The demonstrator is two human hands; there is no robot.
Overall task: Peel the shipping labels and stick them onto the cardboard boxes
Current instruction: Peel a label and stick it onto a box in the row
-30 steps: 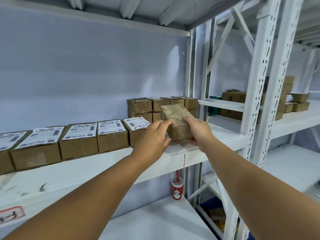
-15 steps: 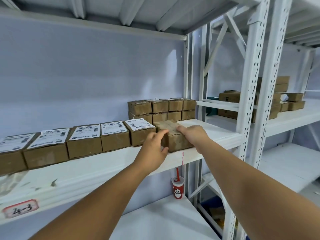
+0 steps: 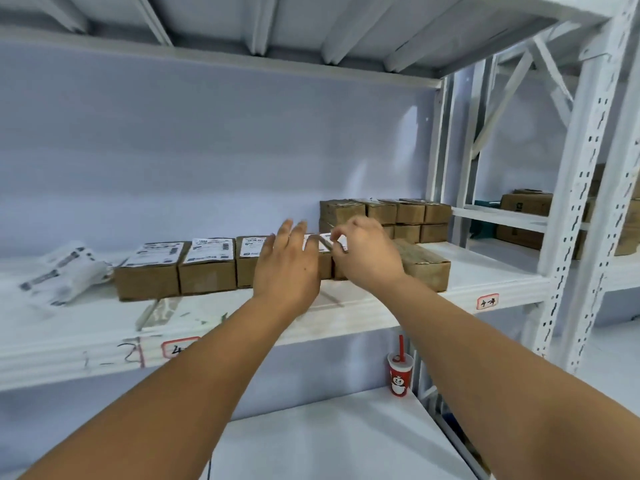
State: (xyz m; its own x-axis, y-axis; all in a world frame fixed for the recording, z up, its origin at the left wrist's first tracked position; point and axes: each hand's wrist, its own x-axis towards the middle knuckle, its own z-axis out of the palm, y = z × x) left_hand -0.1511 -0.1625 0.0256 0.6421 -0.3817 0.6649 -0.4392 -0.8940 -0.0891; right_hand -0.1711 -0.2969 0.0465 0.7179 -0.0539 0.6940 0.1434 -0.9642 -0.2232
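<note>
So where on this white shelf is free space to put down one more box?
Free: the white metal shelf right of the unlabelled brown cardboard box, up to the upright post. The front strip is narrow. Crowded: the labelled box row and the loose label sheets at left.

The boxes (image 3: 207,271) in the row are brown, and the labels (image 3: 209,250) on top are white with black stripes and tiny black print. The shelf (image 3: 346,317) is white, and the wall (image 3: 207,150) behind is pale purple-blue. A red cup (image 3: 400,374) below has a white face on it and a red straw.
</note>
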